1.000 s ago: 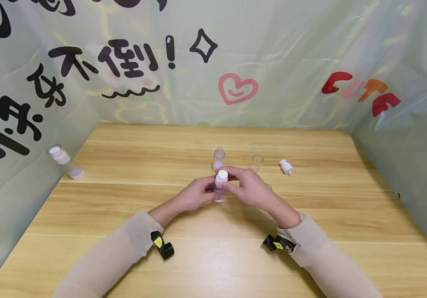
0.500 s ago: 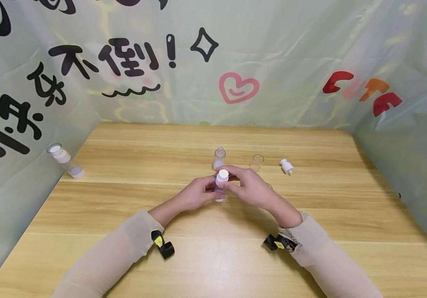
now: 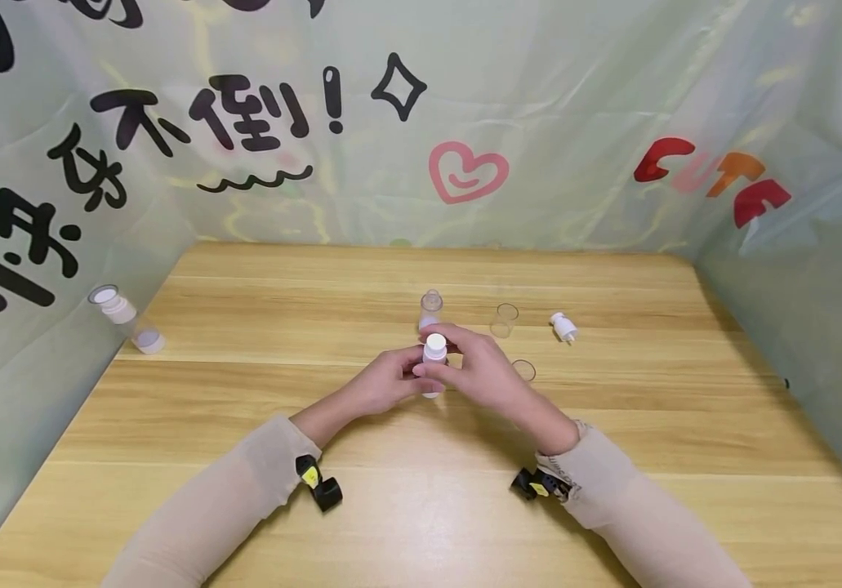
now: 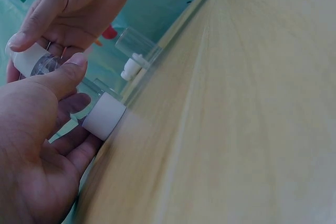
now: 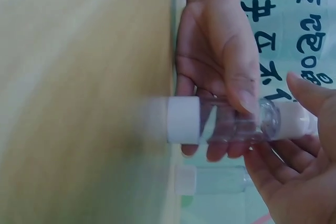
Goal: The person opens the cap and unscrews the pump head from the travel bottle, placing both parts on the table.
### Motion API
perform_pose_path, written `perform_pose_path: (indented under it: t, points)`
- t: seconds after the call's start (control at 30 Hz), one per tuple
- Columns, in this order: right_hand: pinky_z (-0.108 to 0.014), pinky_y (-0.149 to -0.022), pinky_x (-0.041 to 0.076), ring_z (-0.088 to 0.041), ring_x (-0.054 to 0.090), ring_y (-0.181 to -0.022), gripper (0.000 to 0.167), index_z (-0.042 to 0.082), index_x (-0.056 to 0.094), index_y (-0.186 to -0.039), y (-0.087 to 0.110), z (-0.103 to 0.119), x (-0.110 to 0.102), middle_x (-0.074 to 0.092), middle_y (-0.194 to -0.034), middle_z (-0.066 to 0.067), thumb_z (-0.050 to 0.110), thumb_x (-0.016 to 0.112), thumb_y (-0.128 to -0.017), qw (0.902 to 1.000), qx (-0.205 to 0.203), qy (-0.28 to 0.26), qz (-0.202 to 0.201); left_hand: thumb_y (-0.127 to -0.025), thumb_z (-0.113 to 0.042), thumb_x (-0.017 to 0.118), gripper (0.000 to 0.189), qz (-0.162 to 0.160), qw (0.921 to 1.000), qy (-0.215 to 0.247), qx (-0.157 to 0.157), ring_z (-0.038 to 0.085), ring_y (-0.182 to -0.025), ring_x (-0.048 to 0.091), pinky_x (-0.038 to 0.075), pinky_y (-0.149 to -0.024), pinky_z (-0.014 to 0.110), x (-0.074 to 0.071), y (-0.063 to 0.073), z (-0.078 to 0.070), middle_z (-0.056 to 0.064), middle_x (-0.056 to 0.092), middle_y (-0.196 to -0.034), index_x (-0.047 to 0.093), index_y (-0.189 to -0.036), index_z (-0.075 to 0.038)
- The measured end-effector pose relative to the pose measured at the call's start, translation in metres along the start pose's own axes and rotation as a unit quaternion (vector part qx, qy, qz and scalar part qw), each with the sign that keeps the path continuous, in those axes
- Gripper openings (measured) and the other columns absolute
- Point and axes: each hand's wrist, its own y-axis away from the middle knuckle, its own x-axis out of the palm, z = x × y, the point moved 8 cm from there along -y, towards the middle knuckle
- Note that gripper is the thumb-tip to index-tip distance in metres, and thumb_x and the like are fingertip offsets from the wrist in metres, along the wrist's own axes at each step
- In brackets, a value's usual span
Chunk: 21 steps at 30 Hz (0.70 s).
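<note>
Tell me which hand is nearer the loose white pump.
Right. The right hand, with its grip at the top of the bottle, is left of the white pump; the left hand is farther left, across the bottle.

From here I see a slim, transparent cylindrical bottle (image 5: 226, 124) with a white base (image 5: 184, 120) and white top (image 5: 293, 120), upright on the wooden tabletop (image 3: 421, 506), between left hand (image 3: 391, 382) and right hand (image 3: 485, 371).
</note>
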Motion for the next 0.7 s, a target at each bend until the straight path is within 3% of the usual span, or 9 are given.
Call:
perform_pose_path:
  t: [0.27, 0.5, 0.7]
  points:
    - [-0.047, -0.085, 0.054, -0.022, 0.066, -0.102, 0.038, 0.008, 0.065, -0.122, 0.0001, -0.0012, -0.0029, 0.069, -0.112, -0.004, 0.020, 0.076, -0.087, 0.9998, 0.013, 0.009, -0.012, -0.092, -0.020, 0.071, 0.032, 0.000, 0.9997, 0.024, -0.002, 0.012, -0.107, 0.063, 0.053, -0.088, 0.026, 0.0011, -0.0011, 0.0011, 0.003, 0.064, -0.125, 0.064, -0.122, -0.011]
    - [-0.040, -0.090, 0.053, -0.019, 0.065, -0.101, 0.036, 0.007, 0.065, -0.120, 0.0003, -0.0003, -0.0069, 0.070, -0.108, -0.001, 0.020, 0.075, -0.088, 0.9998, 0.011, 0.010, 0.015, -0.092, -0.020, 0.071, 0.028, 0.003, 0.9996, 0.027, 0.001, 0.011, -0.102, 0.064, 0.053, -0.088, 0.026, 0.0014, 0.0004, -0.0003, 0.000, 0.068, -0.114, 0.065, -0.118, -0.011]
    - [-0.042, -0.092, 0.053, -0.017, 0.064, -0.104, 0.035, 0.009, 0.065, -0.123, 0.0003, -0.0004, -0.0067, 0.070, -0.110, -0.001, 0.020, 0.073, -0.091, 0.9992, 0.014, -0.002, 0.038, -0.092, -0.021, 0.071, 0.031, 0.005, 0.9997, 0.024, 0.003, 0.013, -0.103, 0.064, 0.053, -0.089, 0.028, 0.0012, 0.0010, -0.0004, 0.002, 0.068, -0.115, 0.064, -0.119, -0.010]
